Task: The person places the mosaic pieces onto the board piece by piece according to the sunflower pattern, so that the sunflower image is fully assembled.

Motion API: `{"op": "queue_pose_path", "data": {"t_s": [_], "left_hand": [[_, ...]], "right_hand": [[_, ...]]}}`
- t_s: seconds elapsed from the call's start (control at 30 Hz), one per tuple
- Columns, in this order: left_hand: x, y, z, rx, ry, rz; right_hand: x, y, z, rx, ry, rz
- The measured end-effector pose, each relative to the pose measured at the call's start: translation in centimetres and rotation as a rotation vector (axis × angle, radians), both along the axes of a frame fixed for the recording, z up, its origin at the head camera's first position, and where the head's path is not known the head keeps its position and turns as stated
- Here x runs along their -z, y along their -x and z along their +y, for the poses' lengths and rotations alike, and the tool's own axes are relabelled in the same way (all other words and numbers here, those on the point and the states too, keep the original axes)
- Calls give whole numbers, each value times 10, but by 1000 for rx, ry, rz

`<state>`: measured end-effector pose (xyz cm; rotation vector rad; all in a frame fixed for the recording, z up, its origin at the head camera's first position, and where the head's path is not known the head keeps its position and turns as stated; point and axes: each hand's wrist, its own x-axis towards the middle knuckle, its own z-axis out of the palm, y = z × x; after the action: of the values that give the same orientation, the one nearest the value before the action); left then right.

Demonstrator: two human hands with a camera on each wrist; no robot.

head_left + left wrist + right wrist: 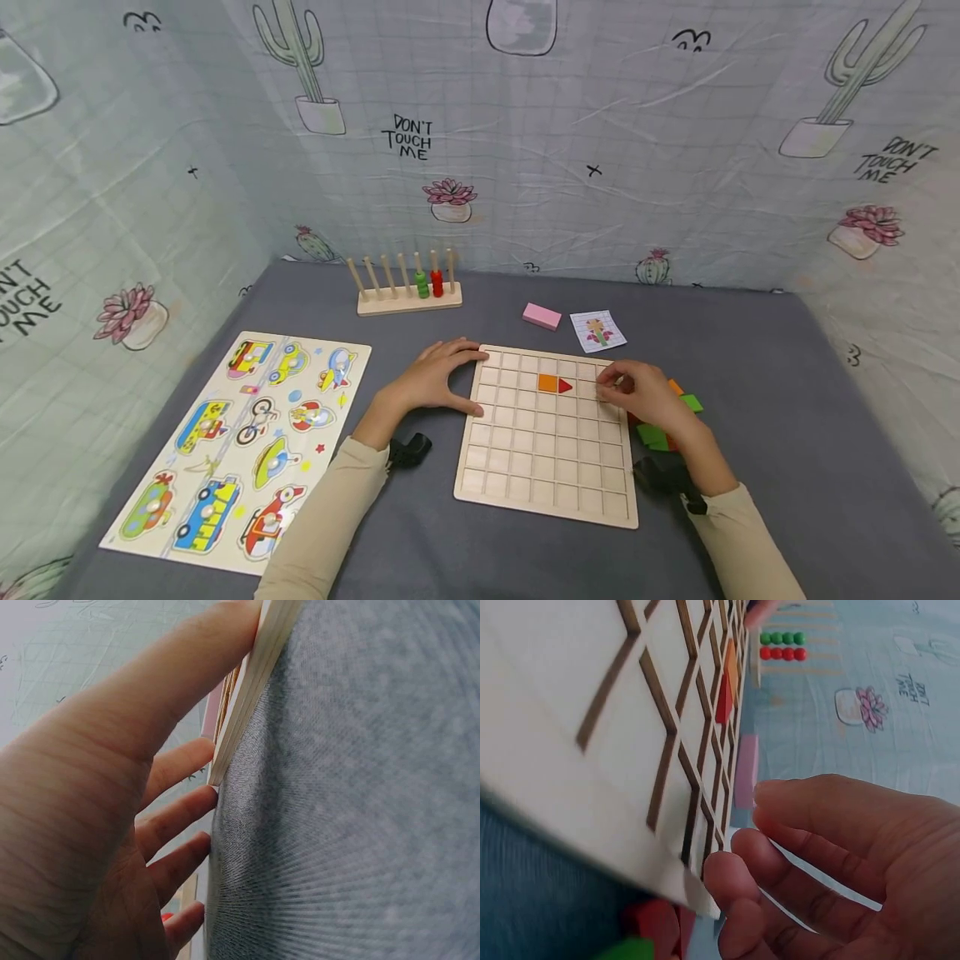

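Observation:
A wooden grid board (525, 467) lies flat on the table. On it are an orange square tile (547, 382) and, at its right side, a red triangle tile (565, 386). My left hand (435, 379) rests at the board's upper left edge, thumb and index finger spread along it; in the left wrist view the thumb touches the rim. Over the upper right edge hovers my right hand (645, 396), fingers loosely bent. The right wrist view shows nothing held between its thumb and fingers. Green tiles (654, 437), with orange and red ones, lie partly hidden under the right hand.
A vehicle puzzle board (288, 450) lies to the left, partly under the left sleeve. Behind stand a peg rack (408, 302) with green and red beads, a pink block (542, 316) and a picture card (597, 332). Printed cloth hangs around the table.

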<state>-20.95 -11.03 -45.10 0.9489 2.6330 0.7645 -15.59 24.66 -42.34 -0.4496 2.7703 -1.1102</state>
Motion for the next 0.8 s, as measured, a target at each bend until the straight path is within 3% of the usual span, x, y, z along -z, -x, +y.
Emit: {"op": "queue_pose_path", "data": {"t_s": [0.4, 0.8], "left_hand": [[-1, -1, -1, -2, -12, 1], [0, -1, -1, -4, -8, -9]], "right_hand": [[-10, -8, 22, 69, -29, -32], [-1, -6, 30, 57, -63, -24]]}}
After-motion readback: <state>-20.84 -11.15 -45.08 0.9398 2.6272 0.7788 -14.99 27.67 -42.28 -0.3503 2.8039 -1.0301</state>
